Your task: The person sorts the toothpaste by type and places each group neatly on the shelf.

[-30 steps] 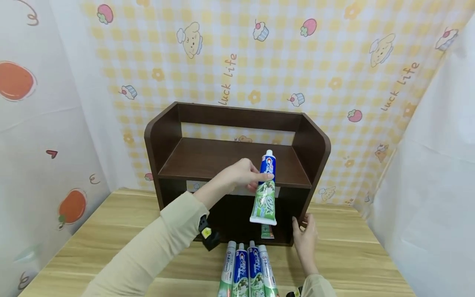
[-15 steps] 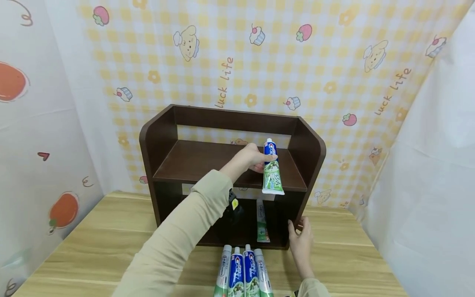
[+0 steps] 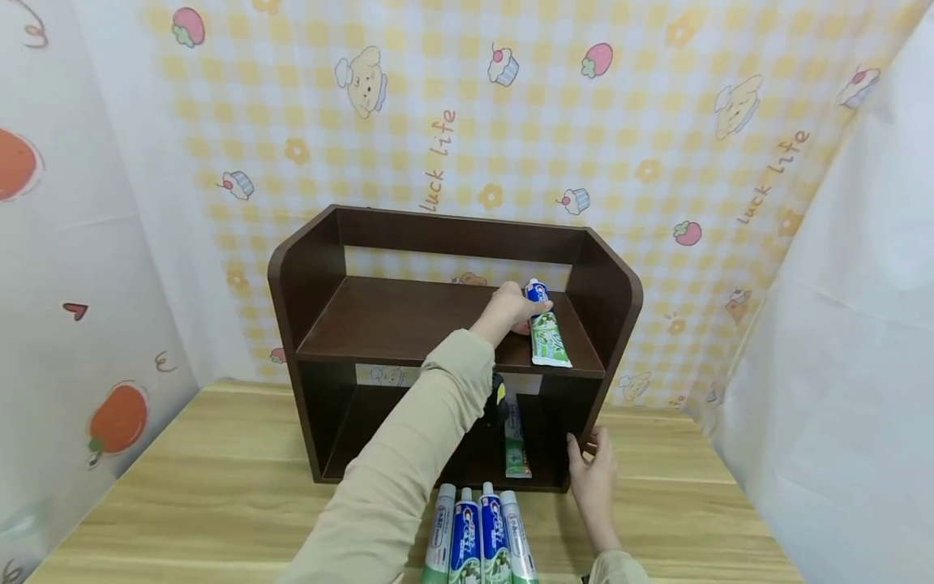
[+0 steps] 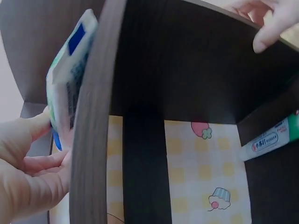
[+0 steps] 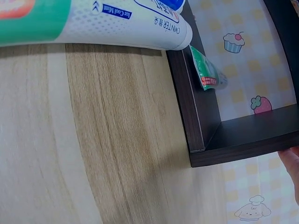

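My left hand (image 3: 511, 308) pinches a blue, white and green Crest toothpaste tube (image 3: 550, 339) between thumb and fingers, cap end toward the back. The tube is low over the right part of the upper board of a dark brown two-tier shelf (image 3: 409, 320). In the left wrist view the tube (image 4: 70, 84) leans close to that board; whether it touches is hard to tell. My right hand (image 3: 594, 478) grips the shelf's right side panel near its bottom, thumb at the front edge. A grey-green toothpaste tube (image 3: 516, 442) lies on the lower tier at the right.
Several toothpaste tubes (image 3: 479, 535), blue-green and grey-green, lie side by side on the wooden table (image 3: 219, 478) before the shelf. A yellow checked cloth (image 3: 409, 146) hangs behind, with white cloth walls at both sides.
My left hand has carried the Crest tube up and slightly right, from in front of the shelf to over the upper board. The lower-tier tube is more exposed. My right hand keeps its grip.
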`<control>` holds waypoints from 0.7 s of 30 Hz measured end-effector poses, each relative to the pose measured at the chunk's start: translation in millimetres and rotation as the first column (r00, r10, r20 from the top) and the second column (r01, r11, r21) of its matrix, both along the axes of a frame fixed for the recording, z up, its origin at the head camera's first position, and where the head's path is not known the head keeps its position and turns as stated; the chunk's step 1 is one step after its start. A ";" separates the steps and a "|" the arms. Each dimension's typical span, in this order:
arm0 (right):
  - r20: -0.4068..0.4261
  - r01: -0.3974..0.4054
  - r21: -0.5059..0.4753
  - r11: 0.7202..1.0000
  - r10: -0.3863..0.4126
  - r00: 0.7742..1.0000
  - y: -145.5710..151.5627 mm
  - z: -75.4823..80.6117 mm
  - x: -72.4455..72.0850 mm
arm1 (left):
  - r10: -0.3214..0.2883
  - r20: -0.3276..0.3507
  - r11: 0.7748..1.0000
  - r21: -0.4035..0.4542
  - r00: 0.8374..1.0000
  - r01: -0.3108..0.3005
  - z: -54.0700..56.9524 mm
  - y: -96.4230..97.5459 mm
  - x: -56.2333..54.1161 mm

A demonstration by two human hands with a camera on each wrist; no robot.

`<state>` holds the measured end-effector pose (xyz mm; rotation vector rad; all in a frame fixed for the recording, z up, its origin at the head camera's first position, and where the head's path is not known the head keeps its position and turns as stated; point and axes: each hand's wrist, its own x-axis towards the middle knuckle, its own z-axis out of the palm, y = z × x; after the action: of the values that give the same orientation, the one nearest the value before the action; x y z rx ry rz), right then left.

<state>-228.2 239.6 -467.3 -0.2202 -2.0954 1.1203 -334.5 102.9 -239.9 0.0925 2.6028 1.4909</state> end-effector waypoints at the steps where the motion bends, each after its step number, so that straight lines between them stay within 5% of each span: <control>1: 0.000 -0.001 -0.004 1.000 0.001 1.000 -0.5 0.2 0.4 | -0.007 -0.044 0.999 -0.032 0.999 0.005 -1.0 1.2 0.3; 5: 0.001 0.005 0.006 1.000 -0.005 1.000 -1.8 1.5 1.8 | -0.014 -0.190 0.995 -0.097 0.982 -0.004 -4.7 4.9 3.3; 10: 0.014 0.005 0.008 1.000 -0.005 1.000 -3.0 0.7 2.7 | -0.022 -0.253 0.990 -0.138 0.967 -0.013 -4.8 5.3 12.3; 15: 0.029 0.013 0.016 1.000 -0.013 0.999 -3.6 0.1 3.5 | -0.115 -0.344 0.960 -0.278 0.932 0.016 -4.2 -4.4 21.5; 18: 0.023 0.012 0.019 1.000 -0.013 1.000 -3.1 1.3 2.9 | -0.178 -0.361 0.943 -0.329 0.916 0.053 -1.1 -12.9 26.3; 21: 0.013 0.014 0.016 1.000 -0.014 1.000 -2.1 2.8 1.6 | -0.223 -0.320 0.935 -0.339 0.921 0.109 3.8 -22.9 33.2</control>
<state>-226.7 237.4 -464.6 -0.2343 -2.1106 1.0958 -301.3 79.9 -236.1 0.5859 2.9840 1.0633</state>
